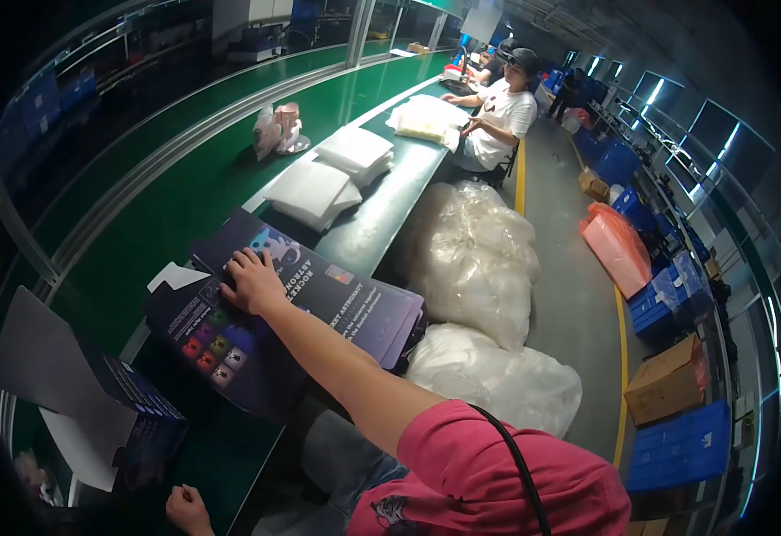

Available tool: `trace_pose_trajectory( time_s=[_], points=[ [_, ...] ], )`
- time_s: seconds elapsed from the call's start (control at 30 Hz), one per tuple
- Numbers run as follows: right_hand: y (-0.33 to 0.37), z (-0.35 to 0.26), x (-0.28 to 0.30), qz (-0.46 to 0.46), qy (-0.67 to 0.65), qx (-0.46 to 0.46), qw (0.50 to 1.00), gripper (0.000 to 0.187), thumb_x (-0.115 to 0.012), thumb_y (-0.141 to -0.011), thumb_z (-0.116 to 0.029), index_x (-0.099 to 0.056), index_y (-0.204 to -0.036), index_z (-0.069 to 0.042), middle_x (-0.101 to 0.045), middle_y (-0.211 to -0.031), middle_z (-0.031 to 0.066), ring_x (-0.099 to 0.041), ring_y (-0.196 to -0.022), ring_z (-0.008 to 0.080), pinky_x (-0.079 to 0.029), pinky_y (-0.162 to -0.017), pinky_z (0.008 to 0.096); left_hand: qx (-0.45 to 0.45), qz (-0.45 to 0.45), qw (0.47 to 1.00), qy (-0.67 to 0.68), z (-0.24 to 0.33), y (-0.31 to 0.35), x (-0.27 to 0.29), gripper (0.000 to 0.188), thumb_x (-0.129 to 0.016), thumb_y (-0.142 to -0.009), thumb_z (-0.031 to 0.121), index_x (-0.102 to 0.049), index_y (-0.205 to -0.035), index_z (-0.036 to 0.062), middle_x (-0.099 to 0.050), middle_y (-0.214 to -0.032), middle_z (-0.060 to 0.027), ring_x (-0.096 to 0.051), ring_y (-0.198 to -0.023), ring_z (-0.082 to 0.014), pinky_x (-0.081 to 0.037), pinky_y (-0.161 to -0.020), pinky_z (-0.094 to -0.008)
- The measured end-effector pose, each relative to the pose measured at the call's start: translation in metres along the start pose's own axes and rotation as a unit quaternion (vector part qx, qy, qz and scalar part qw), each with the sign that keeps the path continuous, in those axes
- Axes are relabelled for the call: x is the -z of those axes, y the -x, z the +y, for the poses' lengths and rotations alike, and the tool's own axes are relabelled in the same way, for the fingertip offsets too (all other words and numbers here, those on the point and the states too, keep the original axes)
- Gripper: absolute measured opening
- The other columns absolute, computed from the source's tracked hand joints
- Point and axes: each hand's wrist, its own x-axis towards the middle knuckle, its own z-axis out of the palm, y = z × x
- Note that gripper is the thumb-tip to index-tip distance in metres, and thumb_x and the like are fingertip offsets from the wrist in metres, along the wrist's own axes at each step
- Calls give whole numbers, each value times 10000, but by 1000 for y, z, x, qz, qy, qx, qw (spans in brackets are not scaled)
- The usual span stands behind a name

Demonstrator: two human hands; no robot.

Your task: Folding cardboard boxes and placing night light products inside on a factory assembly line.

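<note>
A stack of dark purple flat printed cartons lies across the green workbench in front of me. My right hand rests on the top carton, fingers spread, near a white flap that sticks out at the left. The carton's side panel with rows of small coloured pictures faces me. Low in the view, by the bench edge, my left hand is closed with its fingers curled, and nothing shows in it. To the left, a partly unfolded carton stands with its grey inner faces showing, beside several dark printed cartons.
White foam sheets are piled beyond the cartons. A pink item and a clear bag sit on the green conveyor. Big clear plastic bags fill the floor at right. A co-worker sits farther along, handling white sheets.
</note>
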Motion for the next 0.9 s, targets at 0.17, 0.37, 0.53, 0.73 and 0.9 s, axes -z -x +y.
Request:
trace_pose_trajectory(
  time_s=[0.17,0.37,0.53,0.73,0.9],
  points=[
    [-1,6,-3,-9,-2,-3,1000,502,-528,-861,-419,-540,-1210,-58,-446,-1360,137,-318,-1331,300,-177,-1106,512,-22,7,1000,-13,1,-4,-4,292,-560,-876,133,-420,-623,87,-396,-547,-49,-422,-509,-162,-361,-516,-299],
    [0,-6,3,-7,-7,-3,1000,503,-518,-868,-431,-549,-1211,-64,-442,-1369,136,-329,-1332,290,-194,-1104,475,-4,-8,999,-33,-6,-2,2,293,-559,-884,136,-426,-628,82,-403,-556,-52,-424,-515,-164,-363,-518,-300],
    [-1,-1,2,-8,-4,-6,1000,507,-536,-854,-433,-547,-1206,-68,-451,-1357,124,-325,-1328,286,-180,-1107,507,0,-12,1000,-19,0,-3,1,293,-551,-895,142,-435,-634,74,-415,-559,-57,-431,-515,-166,-366,-513,-300],
    [-1,-4,1,-8,-3,-5,1000,513,-529,-860,-436,-541,-1217,-68,-443,-1367,121,-322,-1330,283,-173,-1110,505,-14,4,1000,-24,-2,-2,3,301,-554,-896,140,-424,-633,73,-409,-552,-62,-425,-503,-165,-358,-499,-302],
    [0,-3,5,-9,3,-9,1000,517,-523,-863,-437,-536,-1227,-69,-443,-1369,121,-317,-1334,282,-171,-1111,503,-22,5,1000,-8,-5,-3,-4,295,-557,-896,142,-425,-642,70,-412,-552,-63,-428,-500,-170,-357,-493,-304]
  ],
)
